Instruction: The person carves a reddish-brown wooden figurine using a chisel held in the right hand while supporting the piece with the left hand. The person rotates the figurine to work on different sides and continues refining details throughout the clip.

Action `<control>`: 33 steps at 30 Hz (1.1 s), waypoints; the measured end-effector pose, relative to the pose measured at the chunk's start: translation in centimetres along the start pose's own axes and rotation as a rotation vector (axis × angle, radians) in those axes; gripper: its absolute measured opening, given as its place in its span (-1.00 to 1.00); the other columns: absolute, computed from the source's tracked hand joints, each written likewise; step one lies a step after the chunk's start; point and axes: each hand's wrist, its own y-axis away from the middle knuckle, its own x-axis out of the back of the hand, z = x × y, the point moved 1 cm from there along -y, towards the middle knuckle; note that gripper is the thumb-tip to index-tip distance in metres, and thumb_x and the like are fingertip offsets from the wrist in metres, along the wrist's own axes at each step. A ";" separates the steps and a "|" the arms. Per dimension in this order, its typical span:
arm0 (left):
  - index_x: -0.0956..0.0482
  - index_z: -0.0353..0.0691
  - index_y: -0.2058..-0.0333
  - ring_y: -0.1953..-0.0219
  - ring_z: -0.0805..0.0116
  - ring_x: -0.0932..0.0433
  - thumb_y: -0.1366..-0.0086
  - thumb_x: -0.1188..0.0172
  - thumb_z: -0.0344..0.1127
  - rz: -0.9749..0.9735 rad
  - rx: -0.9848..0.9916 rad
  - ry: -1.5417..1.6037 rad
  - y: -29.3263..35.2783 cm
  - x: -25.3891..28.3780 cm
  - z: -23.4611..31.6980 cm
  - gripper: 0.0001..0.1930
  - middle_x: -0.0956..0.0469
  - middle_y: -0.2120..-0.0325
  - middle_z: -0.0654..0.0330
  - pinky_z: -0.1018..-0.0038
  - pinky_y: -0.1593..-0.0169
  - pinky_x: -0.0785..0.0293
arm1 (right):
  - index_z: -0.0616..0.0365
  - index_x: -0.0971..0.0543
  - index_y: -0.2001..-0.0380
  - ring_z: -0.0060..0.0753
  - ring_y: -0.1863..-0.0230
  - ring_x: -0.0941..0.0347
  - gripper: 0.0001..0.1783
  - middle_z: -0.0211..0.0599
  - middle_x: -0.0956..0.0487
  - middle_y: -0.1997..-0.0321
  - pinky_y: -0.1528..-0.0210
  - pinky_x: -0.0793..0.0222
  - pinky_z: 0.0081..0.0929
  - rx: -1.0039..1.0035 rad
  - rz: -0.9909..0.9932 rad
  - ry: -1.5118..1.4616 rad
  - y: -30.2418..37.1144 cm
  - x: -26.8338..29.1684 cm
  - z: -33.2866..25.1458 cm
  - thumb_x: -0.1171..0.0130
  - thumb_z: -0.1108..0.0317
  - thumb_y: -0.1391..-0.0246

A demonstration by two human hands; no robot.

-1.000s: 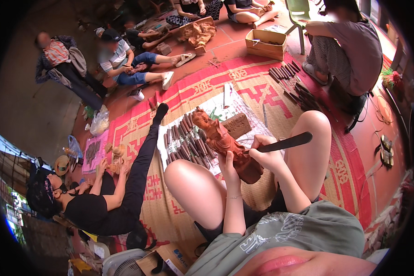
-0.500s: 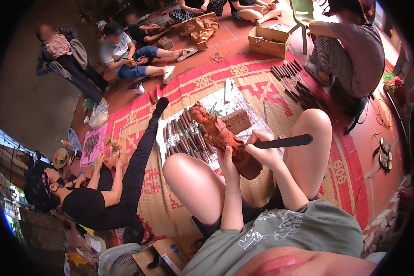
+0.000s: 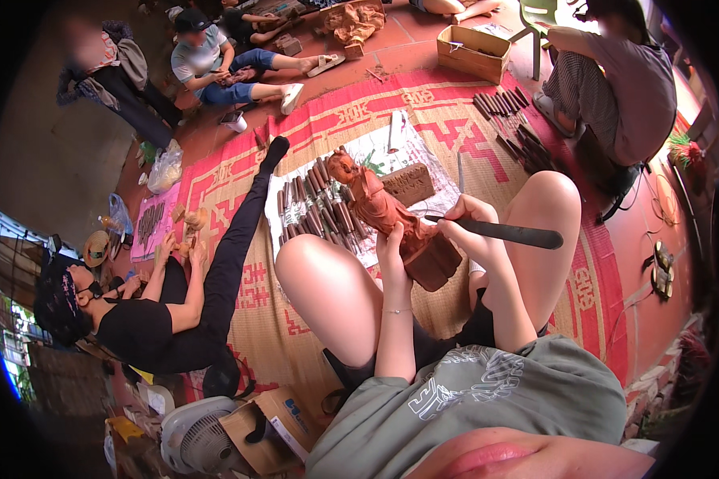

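Observation:
Between my knees, a reddish-brown carved wooden figurine [image 3: 379,203] leans with its head up and left, its squarish base toward me. My left hand [image 3: 393,254] is wrapped round its lower part, just above the base. In my right hand [image 3: 470,222] is a carving tool with a long dark handle [image 3: 519,235]. The tool's tip points left, beside the figurine's robe; I cannot tell whether it touches the wood. Behind the figurine, many dark-handled carving tools [image 3: 321,206] lie in rows on a white sheet [image 3: 365,165]. A carved brown wood block [image 3: 409,184] lies there too.
A patterned red and tan mat [image 3: 248,172] spreads beneath me. More tools [image 3: 527,148] lie at the right, near a seated person [image 3: 627,104] and a wooden box [image 3: 473,57]. At the left, a person in black [image 3: 148,327] holds a pale wooden carving [image 3: 190,223]. A fan [image 3: 200,435] stands lower left.
My right hand and the carving tool have moved up and slightly right, the tip coming away from its earlier spot on the figurine. The figurine sits a little higher in view; the view has shifted.

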 end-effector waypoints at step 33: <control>-0.36 -0.37 0.03 0.11 0.19 -0.54 -0.27 -0.02 -0.16 -0.159 0.300 0.379 1.3 -1.4 0.9 -0.58 -0.53 0.15 0.03 0.26 -0.07 -0.42 | 0.27 -0.39 0.64 -0.64 0.60 -0.32 -0.76 -0.36 -0.44 0.66 0.52 -0.21 -0.64 0.246 0.003 0.035 0.5 -0.4 1.0 -0.30 0.48 0.16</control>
